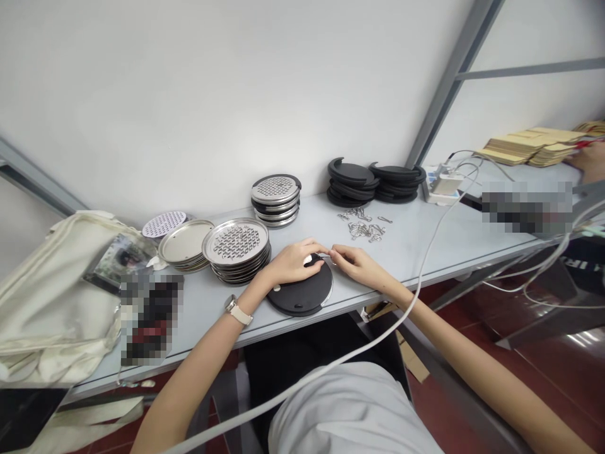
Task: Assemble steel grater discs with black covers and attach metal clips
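A round black plastic disc (302,293) with a thin metal rim showing on its right side lies at the table's front edge. My left hand (297,260) rests over its far part, fingers bent around that edge, with a small white bit showing between thumb and fingers. Close by, my right hand (354,263) pinches thumb and finger together at the disc's far right edge, meeting the left fingertips; what lies in the pinch is too small to name. Beyond the hands lie loose small metal clips (363,230). To the left stands a stack of metal grater plates (236,243).
Plain metal plates (186,243), a grater stack with black rims (276,192) and black ring holders (352,180) stand along the wall. A white cable (425,252) hangs across my right forearm. A cream bag (61,277) lies left; another person's hand (593,161) is far right near wooden boards (529,145).
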Demonstrator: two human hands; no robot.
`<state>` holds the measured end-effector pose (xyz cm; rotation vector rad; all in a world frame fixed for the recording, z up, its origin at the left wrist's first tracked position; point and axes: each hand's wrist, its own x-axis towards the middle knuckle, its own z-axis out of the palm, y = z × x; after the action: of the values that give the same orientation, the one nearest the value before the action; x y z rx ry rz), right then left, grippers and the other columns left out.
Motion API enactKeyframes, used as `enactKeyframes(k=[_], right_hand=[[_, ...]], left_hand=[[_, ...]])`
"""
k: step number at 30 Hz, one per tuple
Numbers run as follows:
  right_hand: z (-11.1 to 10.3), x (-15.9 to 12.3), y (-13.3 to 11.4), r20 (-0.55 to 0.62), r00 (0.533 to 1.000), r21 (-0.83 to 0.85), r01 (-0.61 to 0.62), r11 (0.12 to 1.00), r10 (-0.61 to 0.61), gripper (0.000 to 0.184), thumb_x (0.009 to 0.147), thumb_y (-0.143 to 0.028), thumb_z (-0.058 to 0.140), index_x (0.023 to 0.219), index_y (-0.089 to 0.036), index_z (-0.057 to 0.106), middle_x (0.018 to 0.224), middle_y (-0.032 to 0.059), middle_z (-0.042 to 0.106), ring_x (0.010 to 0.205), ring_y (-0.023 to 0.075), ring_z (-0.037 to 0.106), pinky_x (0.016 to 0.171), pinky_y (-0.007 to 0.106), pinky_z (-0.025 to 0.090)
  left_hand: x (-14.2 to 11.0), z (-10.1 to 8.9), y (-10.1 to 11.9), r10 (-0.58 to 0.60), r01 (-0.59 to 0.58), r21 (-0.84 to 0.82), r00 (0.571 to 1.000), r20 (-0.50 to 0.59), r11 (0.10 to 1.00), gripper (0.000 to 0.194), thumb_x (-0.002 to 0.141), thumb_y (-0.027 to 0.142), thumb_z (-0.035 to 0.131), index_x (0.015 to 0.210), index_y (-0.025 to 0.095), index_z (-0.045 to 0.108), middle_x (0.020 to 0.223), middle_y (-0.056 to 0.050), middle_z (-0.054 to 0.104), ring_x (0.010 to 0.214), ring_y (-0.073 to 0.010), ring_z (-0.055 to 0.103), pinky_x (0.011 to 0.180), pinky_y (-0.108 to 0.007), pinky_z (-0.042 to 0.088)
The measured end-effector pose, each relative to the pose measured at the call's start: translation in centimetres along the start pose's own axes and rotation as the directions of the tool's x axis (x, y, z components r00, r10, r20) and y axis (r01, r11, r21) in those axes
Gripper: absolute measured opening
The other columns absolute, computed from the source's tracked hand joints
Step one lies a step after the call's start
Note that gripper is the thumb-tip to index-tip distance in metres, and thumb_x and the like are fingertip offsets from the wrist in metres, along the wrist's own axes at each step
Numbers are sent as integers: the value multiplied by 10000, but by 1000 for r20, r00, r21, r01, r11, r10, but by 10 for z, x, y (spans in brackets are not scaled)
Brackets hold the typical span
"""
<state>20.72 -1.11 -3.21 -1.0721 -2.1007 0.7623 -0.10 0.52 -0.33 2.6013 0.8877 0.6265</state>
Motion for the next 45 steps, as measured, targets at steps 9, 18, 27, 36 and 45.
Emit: enactKeyframes(k=[9,18,27,36,45], right_hand=[[0,2,-2,105,992,-33,69,997,-65,380,977,-405,336,736,-172,515,668,-1,525,620,129,473,631,254,359],[1,2,0,100,994,-64,61,996,-55,368,973,-393,340,721,-179,500,652,-3,505,614,132,474,618,259,359],[0,2,-1,100,993,-72,64,995,-57,382,973,-399,330,692,-184,471,634,-11,485,609,130,468,619,260,355],[0,2,-2,99,992,-71,80,994,-73,385,974,-391,332,690,-182,487,636,-8,502,607,130,477,628,263,362],[1,2,0,103,992,-54,77,996,-71,389,970,-412,346,706,-178,508,619,-16,484,590,125,458,596,257,340]], left_hand=[[0,0,0,-5,5,7,1000,-25,1000,233,853,251,544,1071,198,606,1053,-33,623,956,-165,604,859,-277,470],[0,0,1,-24,25,37,999,-21,999,205,851,254,539,1034,209,621,1029,-29,619,887,-155,615,814,-271,477],[1,0,1,3,-3,39,1000,-5,999,199,856,247,525,1026,206,619,1024,-32,616,885,-155,608,794,-264,475],[1,0,0,5,-5,13,1000,5,1000,223,859,247,518,1046,205,633,1020,-39,619,875,-154,607,796,-263,475],[1,0,0,5,-5,9,1000,18,1000,221,863,242,511,1045,209,631,1038,-34,621,898,-159,613,821,-261,470]])
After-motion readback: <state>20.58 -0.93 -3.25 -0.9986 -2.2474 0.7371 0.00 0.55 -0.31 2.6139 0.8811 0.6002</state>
